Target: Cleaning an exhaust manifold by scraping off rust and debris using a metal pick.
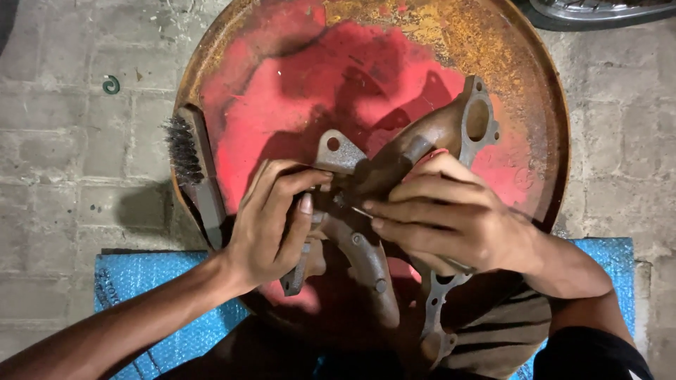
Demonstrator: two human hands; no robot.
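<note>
A rusty cast exhaust manifold (pixel 415 151) lies across the top of a round steel drum lid (pixel 535 91) whose red paint is worn through to rust around the rim — and both hands are on the part at its middle. The left hand (pixel 271 222) is closed around one branch of the manifold, thumb and fingers pinching near the triangular flange (pixel 336 151) to steady it. The right hand (pixel 451 218) is curled shut on a thin metal pick or scraper (pixel 358 210), only its tip showing between the fingertips, pressed against the junction where the branches meet. Judging by the surface, the cleaning looks only partly done: the upper flange with its oval port is brown with rust, and the lower branches near the person's lap are dull and crusted too — no bare bright metal shows anywhere. A wire brush (pixel 190 158) lies untouched on the left edge of the lid, well apart from the right hand. Blue plastic sheeting (pixel 141 281) covers the ground under the drum, on grey paving bricks.
</note>
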